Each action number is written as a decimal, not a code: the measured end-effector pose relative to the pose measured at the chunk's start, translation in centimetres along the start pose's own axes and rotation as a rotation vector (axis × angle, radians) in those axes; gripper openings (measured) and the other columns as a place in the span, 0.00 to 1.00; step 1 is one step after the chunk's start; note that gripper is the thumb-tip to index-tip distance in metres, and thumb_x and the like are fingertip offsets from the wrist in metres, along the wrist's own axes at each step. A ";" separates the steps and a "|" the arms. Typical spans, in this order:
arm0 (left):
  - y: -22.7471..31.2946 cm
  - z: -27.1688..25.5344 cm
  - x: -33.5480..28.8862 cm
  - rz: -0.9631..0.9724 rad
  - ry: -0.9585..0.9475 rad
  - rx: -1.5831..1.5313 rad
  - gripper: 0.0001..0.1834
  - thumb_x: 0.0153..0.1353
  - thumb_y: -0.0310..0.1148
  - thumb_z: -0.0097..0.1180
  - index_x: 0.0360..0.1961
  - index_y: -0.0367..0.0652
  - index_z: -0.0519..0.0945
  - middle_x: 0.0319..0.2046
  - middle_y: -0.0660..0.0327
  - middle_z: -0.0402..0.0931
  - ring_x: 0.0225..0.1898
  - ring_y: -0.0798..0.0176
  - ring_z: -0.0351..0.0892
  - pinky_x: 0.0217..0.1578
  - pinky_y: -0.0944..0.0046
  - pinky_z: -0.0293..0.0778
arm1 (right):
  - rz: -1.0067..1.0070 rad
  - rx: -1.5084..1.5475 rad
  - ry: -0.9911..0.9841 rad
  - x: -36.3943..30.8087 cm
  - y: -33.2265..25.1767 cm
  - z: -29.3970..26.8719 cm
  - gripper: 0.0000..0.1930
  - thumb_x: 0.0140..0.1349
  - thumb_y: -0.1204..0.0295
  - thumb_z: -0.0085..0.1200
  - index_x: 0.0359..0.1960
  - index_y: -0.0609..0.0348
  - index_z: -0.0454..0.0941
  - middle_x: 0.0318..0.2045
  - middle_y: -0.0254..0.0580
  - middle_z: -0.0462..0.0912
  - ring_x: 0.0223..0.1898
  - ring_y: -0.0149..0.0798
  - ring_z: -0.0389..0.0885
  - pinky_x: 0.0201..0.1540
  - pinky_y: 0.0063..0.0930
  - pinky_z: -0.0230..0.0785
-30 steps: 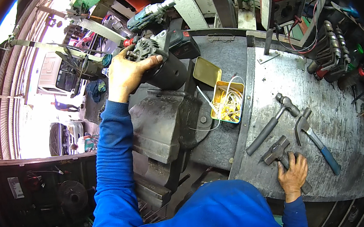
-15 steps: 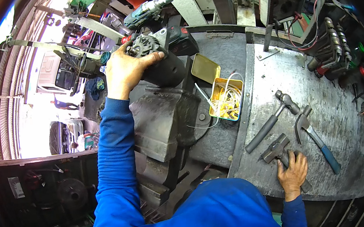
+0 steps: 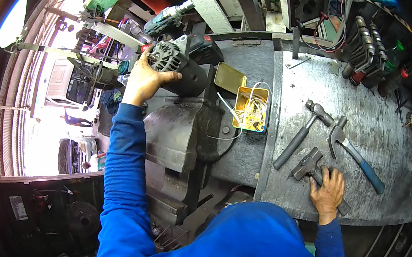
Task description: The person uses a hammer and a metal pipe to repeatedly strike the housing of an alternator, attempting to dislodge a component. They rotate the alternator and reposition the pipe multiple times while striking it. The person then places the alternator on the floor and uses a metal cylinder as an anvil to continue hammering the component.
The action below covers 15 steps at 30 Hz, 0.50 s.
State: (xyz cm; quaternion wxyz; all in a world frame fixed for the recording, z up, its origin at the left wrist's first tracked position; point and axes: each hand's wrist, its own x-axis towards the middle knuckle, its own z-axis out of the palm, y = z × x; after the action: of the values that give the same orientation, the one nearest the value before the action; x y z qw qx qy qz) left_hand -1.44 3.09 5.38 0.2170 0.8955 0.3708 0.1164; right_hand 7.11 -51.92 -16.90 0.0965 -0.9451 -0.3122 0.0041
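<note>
My left hand (image 3: 145, 83) grips a metal alternator (image 3: 168, 55) by its near side, thumb and fingers spread around the slotted housing. The alternator rests against a dark cylinder (image 3: 191, 81) on top of a large grey bench vise (image 3: 174, 134). On the metal bench to the right, my right hand (image 3: 327, 192) closes over the handle of a short sledgehammer (image 3: 306, 163). The hammer lies flat, its head pointing away to the left. Beyond it lie a ball-peen hammer (image 3: 293, 145) with a dark grip and a claw hammer (image 3: 362, 166) with a blue grip.
An opened tin (image 3: 256, 127) of tangled white cable and yellow pieces stands behind the vise. A cordless impact wrench (image 3: 169, 18) lies at the back. Tools and wires (image 3: 339, 39) crowd the far right. A metal sheet (image 3: 293, 189) covers the right bench top.
The whole view has shifted slightly. Both hands keep their places, the left on the alternator and the right on the sledgehammer's handle.
</note>
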 end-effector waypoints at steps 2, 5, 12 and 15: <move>0.4 0.3 -0.2 -0.059 0.039 -0.044 0.64 0.36 0.50 0.85 0.71 0.28 0.66 0.56 0.40 0.83 0.59 0.44 0.84 0.63 0.56 0.76 | 0.005 -0.009 -0.011 0.0 0.0 0.0 0.30 0.58 0.52 0.67 0.58 0.54 0.78 0.53 0.51 0.76 0.56 0.56 0.74 0.60 0.51 0.68; 0.7 0.0 0.1 -0.074 0.040 0.135 0.66 0.38 0.54 0.84 0.73 0.27 0.63 0.57 0.39 0.82 0.60 0.43 0.83 0.63 0.56 0.76 | 0.010 0.009 -0.012 0.0 0.0 -0.1 0.29 0.59 0.52 0.67 0.58 0.54 0.78 0.52 0.52 0.76 0.57 0.57 0.73 0.60 0.51 0.68; -1.6 -0.3 -0.1 0.030 -0.001 0.063 0.71 0.38 0.53 0.84 0.78 0.35 0.56 0.67 0.36 0.71 0.67 0.39 0.74 0.69 0.52 0.68 | -0.003 -0.008 -0.019 0.0 0.1 0.2 0.29 0.60 0.53 0.65 0.59 0.56 0.77 0.52 0.55 0.76 0.57 0.59 0.73 0.62 0.53 0.67; -2.1 1.0 -0.7 -0.010 0.084 0.126 0.72 0.37 0.52 0.85 0.79 0.38 0.55 0.67 0.35 0.68 0.69 0.36 0.69 0.70 0.49 0.69 | -0.009 0.005 -0.012 0.1 0.2 0.3 0.30 0.60 0.53 0.65 0.59 0.56 0.77 0.52 0.55 0.76 0.57 0.59 0.73 0.62 0.53 0.66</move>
State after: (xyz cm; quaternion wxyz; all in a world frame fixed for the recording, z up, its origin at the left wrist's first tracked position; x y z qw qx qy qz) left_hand -2.81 3.64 3.47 0.1451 0.8999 0.3905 0.1293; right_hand 7.25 -51.95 -17.25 0.0970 -0.9434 -0.3170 0.0100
